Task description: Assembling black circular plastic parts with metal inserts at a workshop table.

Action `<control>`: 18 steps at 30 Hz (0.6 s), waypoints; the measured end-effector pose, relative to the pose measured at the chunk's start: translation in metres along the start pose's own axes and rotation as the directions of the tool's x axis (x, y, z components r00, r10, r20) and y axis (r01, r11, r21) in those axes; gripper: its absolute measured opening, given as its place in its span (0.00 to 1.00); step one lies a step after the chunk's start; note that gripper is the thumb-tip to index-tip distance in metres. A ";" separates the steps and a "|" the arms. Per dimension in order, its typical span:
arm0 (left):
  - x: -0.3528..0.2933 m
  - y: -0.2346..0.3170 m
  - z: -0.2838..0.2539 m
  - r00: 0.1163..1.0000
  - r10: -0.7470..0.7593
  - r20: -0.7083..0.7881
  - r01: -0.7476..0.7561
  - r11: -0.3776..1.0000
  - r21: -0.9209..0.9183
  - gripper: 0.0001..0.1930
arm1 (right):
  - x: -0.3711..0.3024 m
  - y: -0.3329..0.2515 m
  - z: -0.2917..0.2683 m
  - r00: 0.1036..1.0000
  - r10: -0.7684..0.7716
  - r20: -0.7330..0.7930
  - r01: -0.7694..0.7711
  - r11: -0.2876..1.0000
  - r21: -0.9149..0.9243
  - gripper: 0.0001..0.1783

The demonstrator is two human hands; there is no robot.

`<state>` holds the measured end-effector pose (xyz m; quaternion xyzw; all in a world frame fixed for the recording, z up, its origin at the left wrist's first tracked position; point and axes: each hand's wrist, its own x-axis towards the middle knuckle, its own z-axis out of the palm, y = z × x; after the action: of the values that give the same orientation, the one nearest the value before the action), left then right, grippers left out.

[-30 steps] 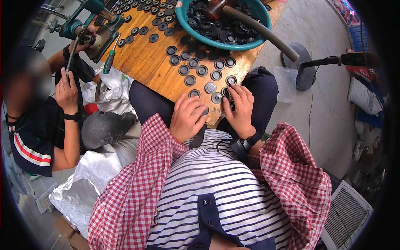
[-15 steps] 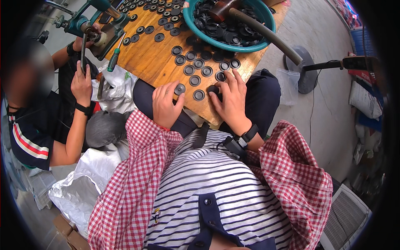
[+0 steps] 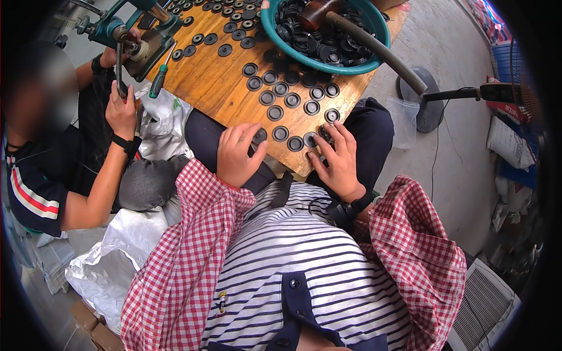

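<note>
Near the table's front corner, my left hand (image 3: 239, 155) has a round black disc (image 3: 259, 137) between thumb and index finger, on the wooden top. My right hand (image 3: 339, 162) is spread with bent fingers over the right edge. Its index fingertip touches a black ringed disc (image 3: 310, 140), and its other fingers partly cover a second disc (image 3: 325, 132). Just beyond them lies another disc (image 3: 332, 115). Between my hands lie two more, a left one (image 3: 280, 134) and a right one (image 3: 295, 143). Several similar discs (image 3: 291, 99) lie flat farther off.
A teal basin (image 3: 345, 69) full of black discs stands at the back, a wooden-handled mallet (image 3: 374, 50) across it. On the left a co-worker's hand (image 3: 121, 114) grips the lever of a green press (image 3: 108, 26). A green-handled screwdriver (image 3: 158, 82) lies by the table's left edge.
My right hand has moved right and opened; the dark piece by its thumb is gone from there. Several discs now show around it. My left hand has drawn its disc slightly nearer and rightward.
</note>
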<state>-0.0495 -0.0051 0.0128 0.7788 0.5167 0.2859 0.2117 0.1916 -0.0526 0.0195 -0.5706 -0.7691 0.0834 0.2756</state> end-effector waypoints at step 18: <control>0.005 0.041 0.022 0.958 0.241 0.158 -0.196 0.947 -0.256 0.22 | 0.006 -0.011 -0.006 0.991 0.109 0.078 -0.132 0.879 0.458 0.14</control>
<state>-0.0055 -0.0169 0.0236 0.8237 0.3669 0.2930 0.3178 0.1842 -0.0513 0.0310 -0.5331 -0.6967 0.2952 0.3786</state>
